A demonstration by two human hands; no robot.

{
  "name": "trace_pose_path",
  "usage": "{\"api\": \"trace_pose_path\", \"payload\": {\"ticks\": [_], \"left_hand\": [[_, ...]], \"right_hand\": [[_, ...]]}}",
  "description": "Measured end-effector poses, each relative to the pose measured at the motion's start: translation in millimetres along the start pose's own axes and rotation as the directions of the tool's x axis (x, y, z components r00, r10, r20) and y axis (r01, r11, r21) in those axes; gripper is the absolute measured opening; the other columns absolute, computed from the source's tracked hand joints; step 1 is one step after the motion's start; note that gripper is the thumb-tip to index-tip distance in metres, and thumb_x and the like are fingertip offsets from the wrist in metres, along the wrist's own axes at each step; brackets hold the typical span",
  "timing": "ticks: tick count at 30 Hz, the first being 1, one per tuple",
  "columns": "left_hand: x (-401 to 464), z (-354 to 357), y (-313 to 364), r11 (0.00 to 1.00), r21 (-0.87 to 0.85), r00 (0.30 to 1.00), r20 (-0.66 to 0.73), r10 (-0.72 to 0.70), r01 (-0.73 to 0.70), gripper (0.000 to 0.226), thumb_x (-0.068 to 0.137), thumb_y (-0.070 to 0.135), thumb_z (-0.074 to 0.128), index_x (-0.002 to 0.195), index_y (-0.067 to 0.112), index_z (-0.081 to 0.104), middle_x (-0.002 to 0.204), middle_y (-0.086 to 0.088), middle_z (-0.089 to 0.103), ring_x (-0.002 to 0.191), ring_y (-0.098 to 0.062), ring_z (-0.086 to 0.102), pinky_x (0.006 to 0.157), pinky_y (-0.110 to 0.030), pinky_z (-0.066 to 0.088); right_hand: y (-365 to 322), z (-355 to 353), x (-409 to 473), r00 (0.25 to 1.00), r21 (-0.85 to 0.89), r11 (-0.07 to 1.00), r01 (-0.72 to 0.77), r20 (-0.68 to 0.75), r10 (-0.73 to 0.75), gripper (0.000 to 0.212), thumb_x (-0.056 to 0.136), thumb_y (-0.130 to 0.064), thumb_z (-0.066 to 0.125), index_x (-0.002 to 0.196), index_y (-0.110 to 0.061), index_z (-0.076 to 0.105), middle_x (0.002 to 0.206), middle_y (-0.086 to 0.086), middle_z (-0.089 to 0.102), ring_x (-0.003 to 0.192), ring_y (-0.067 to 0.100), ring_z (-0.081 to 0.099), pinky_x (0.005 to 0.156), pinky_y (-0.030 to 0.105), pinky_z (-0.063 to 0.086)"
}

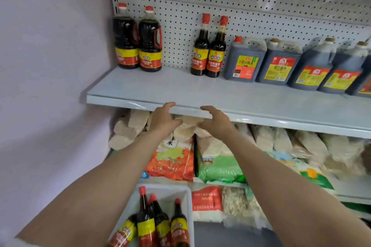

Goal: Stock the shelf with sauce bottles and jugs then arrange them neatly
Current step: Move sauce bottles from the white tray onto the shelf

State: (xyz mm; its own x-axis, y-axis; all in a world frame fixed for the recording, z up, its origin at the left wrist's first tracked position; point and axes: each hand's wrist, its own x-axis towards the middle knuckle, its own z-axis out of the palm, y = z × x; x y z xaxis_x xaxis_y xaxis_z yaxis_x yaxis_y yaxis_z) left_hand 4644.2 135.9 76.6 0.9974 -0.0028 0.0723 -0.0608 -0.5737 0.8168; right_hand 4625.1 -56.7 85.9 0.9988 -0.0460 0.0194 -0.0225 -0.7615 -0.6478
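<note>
The grey shelf (140, 88) is running across mid-frame, carrying handled jugs (138, 38) at upper left, two slim soy sauce bottles (208, 50) centre, and square jugs (281, 62) rightward, labels facing outward for shoppers. More bottles are waiting in the white crate (180, 192) at bottom centre. Left hand (163, 120) and right hand (216, 122) are hovering at the shelf lip, fingers released, grasping nothing.

A shop: a pegboard-backed metal shelf (200, 94) holds labelled sauce bottles (208, 50) above stacked rice bags (216, 164).
</note>
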Motion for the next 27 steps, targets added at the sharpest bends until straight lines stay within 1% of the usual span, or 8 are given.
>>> {"api": "trace_pose_path", "payload": {"ticks": [1, 3, 6, 12, 16, 19, 23, 27], "left_hand": [[-13, -2, -10, 1.0, 0.021, 1.0, 0.008, 0.001, -0.001, 0.068, 0.078, 0.019, 0.081, 0.14, 0.018, 0.052, 0.13, -0.01, 0.059, 0.11, -0.022, 0.058, 0.083, -0.024, 0.043], [-37, -3, -35, 0.998, 0.058, 0.999, 0.032, -0.017, 0.015, 0.067, 0.077, 0.018, 0.082, 0.137, 0.014, 0.054, 0.128, -0.012, 0.059, 0.113, -0.028, 0.059, 0.084, -0.026, 0.044], [-66, 1, -75, 0.993, 0.073, 0.993, 0.069, -0.093, 0.088, 0.071, 0.074, 0.022, 0.085, 0.139, 0.019, 0.054, 0.132, -0.01, 0.058, 0.113, -0.027, 0.06, 0.086, -0.025, 0.043], [-108, 22, -141, 0.975, 0.119, 0.963, 0.174, -0.207, 0.188, 0.076, 0.076, 0.024, 0.084, 0.143, 0.023, 0.048, 0.139, -0.008, 0.055, 0.118, -0.026, 0.058, 0.093, -0.031, 0.047], [-125, 38, -172, 0.956, 0.131, 0.93, 0.231, -0.287, 0.263, 0.077, 0.079, 0.023, 0.082, 0.146, 0.022, 0.044, 0.145, -0.011, 0.047, 0.129, -0.028, 0.049, 0.099, -0.031, 0.04], [-134, 50, -188, 0.942, 0.154, 0.91, 0.25, -0.331, 0.299, 0.075, 0.078, 0.024, 0.082, 0.144, 0.023, 0.046, 0.139, -0.011, 0.049, 0.126, -0.028, 0.05, 0.098, -0.031, 0.041], [-140, 65, -211, 0.92, 0.158, 0.878, 0.277, -0.391, 0.359, 0.076, 0.075, 0.025, 0.082, 0.142, 0.026, 0.047, 0.132, -0.012, 0.051, 0.112, -0.028, 0.057, 0.094, -0.033, 0.047], [-142, 83, -234, 0.9, 0.191, 0.846, 0.31, -0.433, 0.391, 0.076, 0.075, 0.026, 0.083, 0.143, 0.023, 0.049, 0.132, -0.012, 0.055, 0.118, -0.029, 0.056, 0.098, -0.036, 0.047]], "right_hand": [[1, 10, -13, 1.0, -0.006, 1.0, -0.01, 0.014, 0.01, 0.061, 0.087, -0.025, 0.076, 0.143, -0.025, 0.051, 0.134, 0.009, 0.06, 0.112, 0.026, 0.061, 0.09, 0.028, 0.045], [6, 32, -37, 0.999, -0.031, 0.999, -0.021, 0.032, 0.022, 0.062, 0.086, -0.024, 0.076, 0.143, -0.023, 0.051, 0.138, 0.007, 0.058, 0.122, 0.027, 0.057, 0.094, 0.028, 0.042], [16, 63, -69, 0.991, -0.042, 0.995, -0.09, 0.095, 0.094, 0.066, 0.085, -0.025, 0.078, 0.145, -0.021, 0.05, 0.143, 0.008, 0.055, 0.13, 0.027, 0.051, 0.099, 0.029, 0.04], [41, 123, -116, 0.944, -0.067, 0.975, -0.211, 0.244, 0.221, 0.067, 0.088, -0.022, 0.076, 0.148, -0.021, 0.046, 0.139, 0.013, 0.058, 0.121, 0.028, 0.059, 0.086, 0.027, 0.044], [56, 154, -131, 0.909, -0.105, 0.96, -0.259, 0.31, 0.279, 0.071, 0.087, -0.027, 0.077, 0.149, -0.022, 0.045, 0.146, 0.009, 0.052, 0.127, 0.029, 0.054, 0.101, 0.035, 0.047], [68, 174, -135, 0.885, -0.124, 0.951, -0.282, 0.35, 0.308, 0.07, 0.087, -0.029, 0.077, 0.149, -0.022, 0.045, 0.146, 0.01, 0.052, 0.129, 0.029, 0.052, 0.104, 0.035, 0.044], [86, 197, -135, 0.843, -0.152, 0.936, -0.319, 0.406, 0.353, 0.07, 0.088, -0.028, 0.075, 0.15, -0.021, 0.043, 0.146, 0.012, 0.052, 0.131, 0.029, 0.05, 0.1, 0.033, 0.042], [110, 219, -135, 0.782, -0.198, 0.911, -0.361, 0.468, 0.412, 0.072, 0.088, -0.03, 0.075, 0.151, -0.019, 0.041, 0.148, 0.011, 0.049, 0.133, 0.029, 0.048, 0.101, 0.033, 0.042]]}}
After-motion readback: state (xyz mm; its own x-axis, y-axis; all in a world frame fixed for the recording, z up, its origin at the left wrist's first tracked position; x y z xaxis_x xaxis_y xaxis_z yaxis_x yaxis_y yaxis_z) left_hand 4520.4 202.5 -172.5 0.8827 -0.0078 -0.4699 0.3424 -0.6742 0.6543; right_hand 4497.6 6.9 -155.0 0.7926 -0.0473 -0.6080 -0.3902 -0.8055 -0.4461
